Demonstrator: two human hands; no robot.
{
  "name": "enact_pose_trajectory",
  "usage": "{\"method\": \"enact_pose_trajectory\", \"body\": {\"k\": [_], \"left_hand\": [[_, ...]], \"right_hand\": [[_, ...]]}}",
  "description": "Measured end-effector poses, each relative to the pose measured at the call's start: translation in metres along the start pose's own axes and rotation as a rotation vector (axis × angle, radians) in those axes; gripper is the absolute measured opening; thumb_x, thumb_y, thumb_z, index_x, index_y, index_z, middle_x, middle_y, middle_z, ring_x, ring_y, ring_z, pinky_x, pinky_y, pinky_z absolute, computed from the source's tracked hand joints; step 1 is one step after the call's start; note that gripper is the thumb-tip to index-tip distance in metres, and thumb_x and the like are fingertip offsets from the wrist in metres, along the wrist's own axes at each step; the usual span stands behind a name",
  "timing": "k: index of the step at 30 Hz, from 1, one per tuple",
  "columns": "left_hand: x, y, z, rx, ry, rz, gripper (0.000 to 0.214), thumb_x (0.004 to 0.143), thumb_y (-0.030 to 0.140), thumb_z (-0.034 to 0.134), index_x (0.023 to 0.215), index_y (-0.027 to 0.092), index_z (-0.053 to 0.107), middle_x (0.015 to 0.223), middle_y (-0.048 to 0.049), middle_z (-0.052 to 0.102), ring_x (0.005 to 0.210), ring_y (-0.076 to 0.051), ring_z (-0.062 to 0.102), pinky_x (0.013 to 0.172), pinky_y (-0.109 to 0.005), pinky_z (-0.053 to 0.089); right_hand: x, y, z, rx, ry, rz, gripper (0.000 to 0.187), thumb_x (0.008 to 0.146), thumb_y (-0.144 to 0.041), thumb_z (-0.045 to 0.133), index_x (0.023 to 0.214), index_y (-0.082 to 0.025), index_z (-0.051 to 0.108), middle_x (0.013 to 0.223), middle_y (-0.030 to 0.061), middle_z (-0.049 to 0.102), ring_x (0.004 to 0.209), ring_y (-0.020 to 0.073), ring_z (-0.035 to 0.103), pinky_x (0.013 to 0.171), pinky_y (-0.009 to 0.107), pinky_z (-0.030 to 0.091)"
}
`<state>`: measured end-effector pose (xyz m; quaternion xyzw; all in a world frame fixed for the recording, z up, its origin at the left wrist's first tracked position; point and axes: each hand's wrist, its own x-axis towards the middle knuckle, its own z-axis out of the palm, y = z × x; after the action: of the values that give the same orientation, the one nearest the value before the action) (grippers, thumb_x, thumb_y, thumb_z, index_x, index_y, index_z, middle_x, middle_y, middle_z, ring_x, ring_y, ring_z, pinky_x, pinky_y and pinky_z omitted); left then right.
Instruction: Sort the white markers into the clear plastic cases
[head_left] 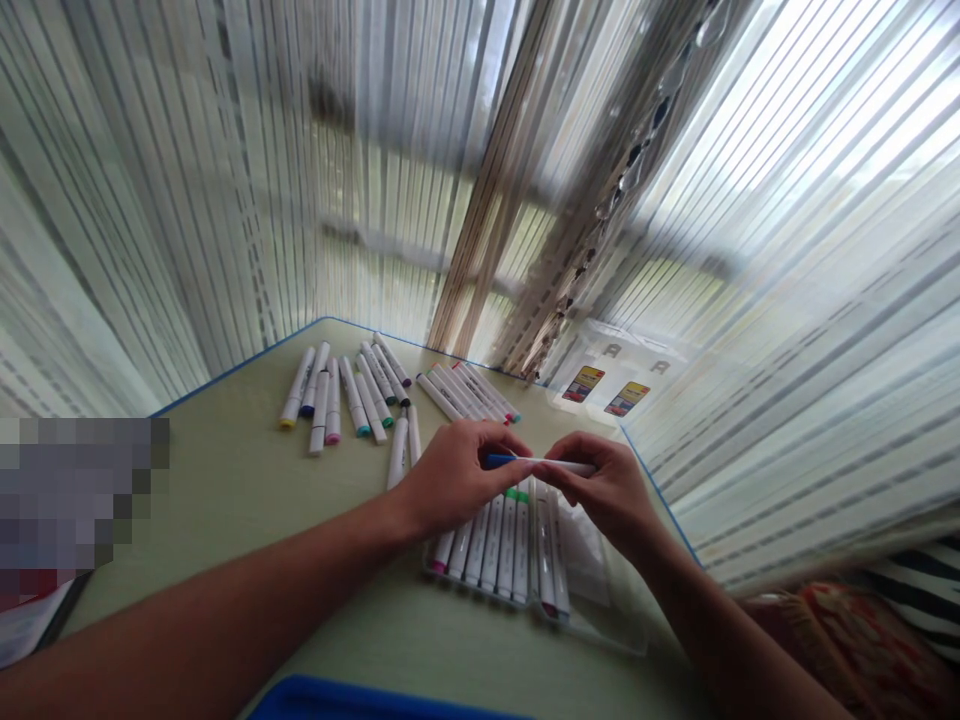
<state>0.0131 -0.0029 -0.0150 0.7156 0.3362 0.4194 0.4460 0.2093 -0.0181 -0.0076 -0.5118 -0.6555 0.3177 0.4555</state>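
Both my hands hold one white marker with a blue cap (541,463) level above the table. My left hand (454,477) pinches the blue cap end. My right hand (606,492) grips the white barrel end. Directly beneath them lies a clear plastic case (592,600) with a row of several white markers (499,545) in it. The fingers of both hands are closed round the marker.
Several loose markers (345,395) lie in groups at the far side of the pale green table (225,480), more of them (469,393) near the corner. Sheer curtains hang close behind. White boxes (611,385) sit at the far right. A blue object (360,700) lies at the near edge.
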Motion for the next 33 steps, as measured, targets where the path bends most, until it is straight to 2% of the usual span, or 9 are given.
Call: {"method": "enact_pose_trajectory", "body": {"k": [3,7,14,19,25,33], "left_hand": [[0.000,0.000,0.001,-0.002,0.008,-0.009,0.027,0.081,0.038,0.065,0.092,0.014,0.074,0.082,-0.0069,0.072,0.070,-0.015,0.064,0.062,-0.022,0.049],[0.001,0.000,0.001,0.000,0.036,-0.046,0.025,0.084,0.036,0.060,0.092,0.015,0.071,0.075,-0.0037,0.068,0.063,-0.013,0.061,0.058,-0.021,0.047],[0.003,-0.001,-0.002,-0.031,0.109,-0.062,0.028,0.089,0.040,0.053,0.097,0.017,0.068,0.056,0.0040,0.050,0.050,-0.010,0.047,0.049,-0.020,0.039],[0.006,-0.003,-0.004,-0.093,0.130,-0.077,0.031,0.090,0.041,0.050,0.100,0.016,0.066,0.057,0.0044,0.048,0.048,-0.010,0.044,0.046,-0.021,0.036],[0.009,-0.009,-0.003,-0.210,0.173,-0.085,0.029,0.092,0.038,0.047,0.096,0.015,0.064,0.066,0.0031,0.049,0.048,-0.008,0.046,0.043,-0.021,0.036],[0.012,-0.007,-0.004,-0.348,0.205,-0.077,0.023,0.092,0.032,0.045,0.088,0.014,0.061,0.059,0.0049,0.043,0.044,-0.007,0.041,0.040,-0.019,0.031]], "right_hand": [[-0.001,0.001,0.000,0.016,-0.009,0.017,0.026,0.063,-0.036,0.084,0.067,-0.015,0.068,0.051,-0.0022,0.056,0.042,0.0081,0.044,0.039,0.020,0.031],[-0.001,0.002,0.000,0.069,-0.034,0.053,0.024,0.066,-0.035,0.083,0.073,-0.016,0.070,0.055,-0.0010,0.060,0.043,0.0093,0.048,0.040,0.021,0.036],[0.001,0.005,-0.003,0.266,-0.061,0.054,0.015,0.075,-0.030,0.077,0.082,-0.016,0.073,0.063,0.0010,0.065,0.045,0.0074,0.049,0.042,0.020,0.038],[0.002,0.008,-0.003,0.449,-0.066,0.088,0.015,0.080,-0.030,0.071,0.084,-0.016,0.076,0.063,0.0024,0.066,0.043,0.0069,0.048,0.040,0.020,0.036],[0.002,0.006,-0.003,0.537,-0.090,0.085,0.014,0.080,-0.025,0.071,0.089,-0.017,0.077,0.070,0.0055,0.071,0.044,0.0072,0.051,0.040,0.020,0.036],[0.001,0.006,-0.007,0.643,-0.204,0.069,0.024,0.082,-0.022,0.064,0.101,-0.016,0.076,0.088,0.0126,0.076,0.049,0.0122,0.058,0.043,0.023,0.040]]}}
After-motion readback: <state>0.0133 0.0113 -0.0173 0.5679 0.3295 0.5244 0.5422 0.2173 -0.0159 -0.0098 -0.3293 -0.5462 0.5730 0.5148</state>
